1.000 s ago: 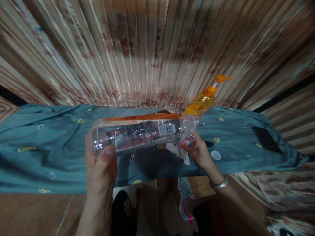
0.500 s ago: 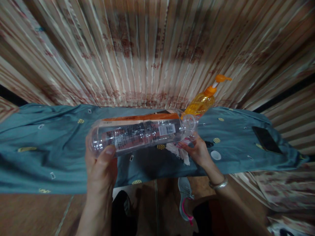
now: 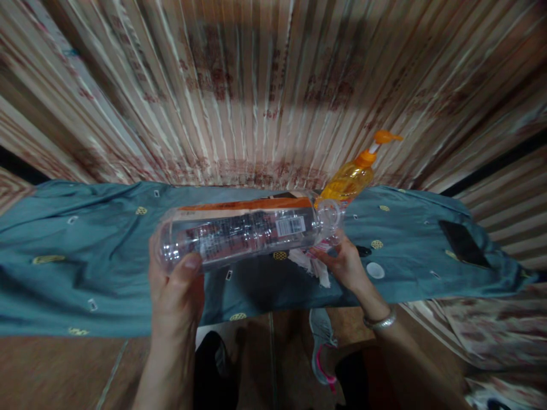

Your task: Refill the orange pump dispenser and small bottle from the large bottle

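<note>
A large clear plastic bottle (image 3: 239,233) with an orange-edged label and a barcode lies sideways above the cloth. My left hand (image 3: 177,290) grips its base end, thumb on the near side. At the neck end is my right hand (image 3: 344,262), its fingers closed round a white and pink cloth (image 3: 314,266) and against the bottle's neck; the bottle partly hides its fingertips. Behind the neck stands a pump bottle (image 3: 348,181) of yellow liquid with an orange pump. A round white lid (image 3: 375,270) lies right of my right hand, near a small black object (image 3: 363,251).
A teal patterned cloth (image 3: 106,250) covers the long narrow surface. On its right part lies a black phone (image 3: 464,244). Pleated curtains (image 3: 256,102) hang behind. Below the front edge, a grey shoe (image 3: 321,336) shows on the brown tiled floor.
</note>
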{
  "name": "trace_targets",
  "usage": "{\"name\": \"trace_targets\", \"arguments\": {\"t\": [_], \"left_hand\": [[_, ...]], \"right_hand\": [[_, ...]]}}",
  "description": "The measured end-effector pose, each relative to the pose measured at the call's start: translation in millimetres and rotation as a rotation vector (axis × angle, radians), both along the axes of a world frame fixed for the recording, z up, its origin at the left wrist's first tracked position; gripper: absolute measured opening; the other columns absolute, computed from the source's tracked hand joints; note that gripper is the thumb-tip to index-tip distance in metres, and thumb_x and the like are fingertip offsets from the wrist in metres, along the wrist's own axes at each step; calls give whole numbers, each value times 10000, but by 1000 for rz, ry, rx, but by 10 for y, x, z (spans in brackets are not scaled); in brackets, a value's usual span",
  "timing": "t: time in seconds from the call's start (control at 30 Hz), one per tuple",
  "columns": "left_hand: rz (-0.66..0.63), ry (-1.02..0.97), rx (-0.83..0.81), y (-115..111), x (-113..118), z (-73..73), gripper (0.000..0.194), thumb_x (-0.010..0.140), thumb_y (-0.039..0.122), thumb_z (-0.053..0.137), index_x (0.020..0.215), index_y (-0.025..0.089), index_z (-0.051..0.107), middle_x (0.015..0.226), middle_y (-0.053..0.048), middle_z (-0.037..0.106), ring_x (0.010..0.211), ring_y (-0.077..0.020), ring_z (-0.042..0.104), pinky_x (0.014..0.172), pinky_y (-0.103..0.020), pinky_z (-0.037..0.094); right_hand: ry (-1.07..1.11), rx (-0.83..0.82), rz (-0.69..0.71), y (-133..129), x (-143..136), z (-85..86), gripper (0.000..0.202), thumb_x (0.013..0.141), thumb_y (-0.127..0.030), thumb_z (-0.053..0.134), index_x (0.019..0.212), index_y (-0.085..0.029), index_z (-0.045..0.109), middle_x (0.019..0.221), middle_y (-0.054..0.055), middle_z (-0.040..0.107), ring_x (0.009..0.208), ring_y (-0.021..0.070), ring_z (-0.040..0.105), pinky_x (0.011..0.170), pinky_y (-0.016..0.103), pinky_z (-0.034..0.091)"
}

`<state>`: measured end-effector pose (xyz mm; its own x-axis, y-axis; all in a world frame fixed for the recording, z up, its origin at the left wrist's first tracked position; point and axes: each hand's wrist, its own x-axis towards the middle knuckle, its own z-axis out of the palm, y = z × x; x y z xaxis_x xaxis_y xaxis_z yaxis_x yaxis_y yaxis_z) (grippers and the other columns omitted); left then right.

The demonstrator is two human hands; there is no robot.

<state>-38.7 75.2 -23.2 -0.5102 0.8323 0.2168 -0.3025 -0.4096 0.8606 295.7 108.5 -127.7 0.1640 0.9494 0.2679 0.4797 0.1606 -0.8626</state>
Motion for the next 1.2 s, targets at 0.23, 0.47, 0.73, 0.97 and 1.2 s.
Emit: {"name": "trace_targets", "arguments": {"t": [0.23, 0.47, 0.73, 0.97, 1.2], "left_hand": [[7, -11, -34, -3, 8, 26, 657, 425, 546, 1163, 963, 310, 870, 1041, -22, 799, 1033, -299, 727, 1180, -593, 624], [14, -3, -11, -1, 15, 34, 644, 442, 540, 1165, 967, 327, 861, 1031, -21, 796, 1086, -325, 735, 1183, -640, 616], [-18, 13, -18, -4, -31, -14, 652, 477, 559, 1158, 1017, 332, 871, 1121, -32, 802, 1169, -356, 749, 1256, -672, 560], [-11, 23, -11, -4, -21, 8, 633, 463, 564, 1162, 984, 347, 875, 1074, -23, 788, 1099, -344, 742, 1247, -709, 571], [-20, 42, -26, -7, -42, -25, 646, 494, 565, 1152, 1041, 348, 885, 1145, -33, 798, 1170, -375, 756, 1269, -716, 556]], "right_hand": [[22, -21, -1, -7, 3, 0, 664, 783, -719, 956, 1254, -288, 775, 1268, 130, 900, 1157, 414, 846, 1102, 629, 661], [6, -7, 4, -2, -13, 25, 618, 792, -694, 949, 1215, -277, 781, 1278, 151, 897, 1179, 432, 849, 1130, 657, 654], [34, -27, 8, -3, -10, 16, 634, 782, -671, 968, 1246, -283, 777, 1264, 134, 904, 1164, 413, 856, 1127, 635, 664], [-21, -6, 6, 5, 9, -1, 602, 806, -642, 956, 1264, -291, 785, 1298, 131, 893, 1194, 415, 848, 1137, 637, 658], [-4, -5, 8, 3, 0, -15, 623, 807, -702, 958, 1243, -289, 788, 1279, 121, 893, 1184, 399, 845, 1143, 618, 661]]}}
